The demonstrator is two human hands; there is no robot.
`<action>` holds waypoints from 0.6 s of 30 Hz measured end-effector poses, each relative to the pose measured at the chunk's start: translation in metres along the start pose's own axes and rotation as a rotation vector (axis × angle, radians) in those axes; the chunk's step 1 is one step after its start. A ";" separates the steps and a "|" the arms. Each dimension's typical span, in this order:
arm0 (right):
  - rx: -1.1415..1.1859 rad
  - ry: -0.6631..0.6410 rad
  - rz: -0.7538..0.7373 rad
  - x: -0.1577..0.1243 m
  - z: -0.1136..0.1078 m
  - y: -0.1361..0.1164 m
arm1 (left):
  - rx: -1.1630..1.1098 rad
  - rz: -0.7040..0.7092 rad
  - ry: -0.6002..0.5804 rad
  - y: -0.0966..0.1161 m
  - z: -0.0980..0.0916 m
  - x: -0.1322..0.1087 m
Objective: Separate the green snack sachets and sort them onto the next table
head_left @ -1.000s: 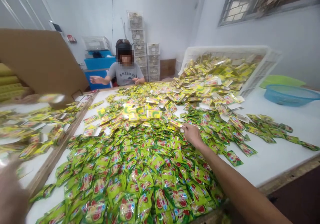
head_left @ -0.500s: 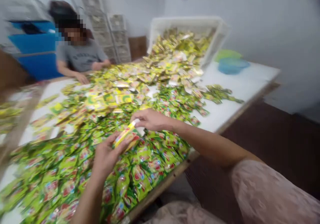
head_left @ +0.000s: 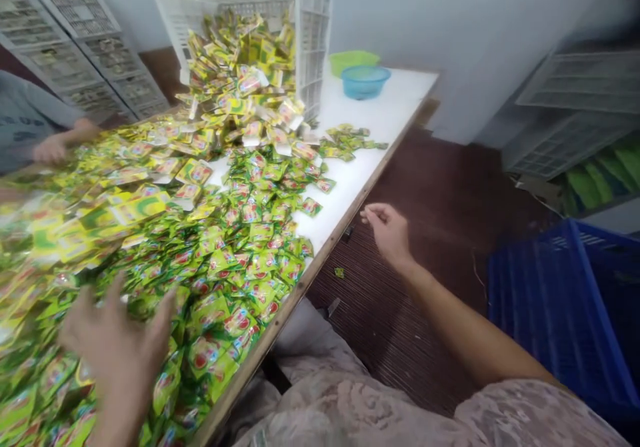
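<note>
My left hand (head_left: 120, 340), smeared a little by motion, hovers with spread fingers over a thick layer of small green sachets (head_left: 250, 260). Nothing is visible in it. Out past the table's wooden edge, above the dark floor, is my right hand (head_left: 387, 230); its fingers are curled in towards the thumb, and I see nothing between them. Left of the middle, yellow and green small boxes (head_left: 125, 214) lie in a row on the sachets. More such boxes, some with white flaps standing out, spill from a tipped white crate (head_left: 313, 47) onto the table.
A blue crate (head_left: 530, 300) stands on the floor at right. Behind it are stacked white crates (head_left: 585, 80). Blue (head_left: 365, 84) and green (head_left: 345, 62) bowls sit at the table's far end. One sachet (head_left: 339, 272) lies on the floor. A co-worker's hand (head_left: 53, 148) rests at the left.
The small box that both hands held is out of them. My right hand has swung right, off the table; my left has opened over the sachets. The view has turned right.
</note>
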State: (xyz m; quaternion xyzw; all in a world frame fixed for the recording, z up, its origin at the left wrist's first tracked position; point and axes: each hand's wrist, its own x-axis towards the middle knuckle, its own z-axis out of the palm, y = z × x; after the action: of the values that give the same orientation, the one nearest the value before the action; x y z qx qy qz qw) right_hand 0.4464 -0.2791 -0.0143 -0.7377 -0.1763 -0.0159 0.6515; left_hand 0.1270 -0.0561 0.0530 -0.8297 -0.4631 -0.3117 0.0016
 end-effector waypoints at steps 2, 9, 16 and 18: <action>-0.103 0.029 0.098 -0.018 -0.025 0.027 | -0.023 0.228 -0.094 0.040 0.014 -0.011; -0.356 0.017 0.316 -0.091 -0.087 0.096 | 0.008 0.747 -0.536 0.099 0.075 -0.076; -0.627 -0.086 0.530 -0.130 -0.103 0.160 | 0.100 0.756 -0.468 0.092 0.087 -0.085; -0.666 -0.148 0.571 -0.131 -0.102 0.178 | 0.113 0.752 -0.448 0.091 0.087 -0.086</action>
State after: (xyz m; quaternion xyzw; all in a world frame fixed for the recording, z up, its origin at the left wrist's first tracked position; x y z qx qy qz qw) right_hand 0.3945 -0.4253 -0.2022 -0.9257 0.0032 0.1617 0.3420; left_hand 0.2096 -0.1491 -0.0352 -0.9862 -0.1342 -0.0759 0.0599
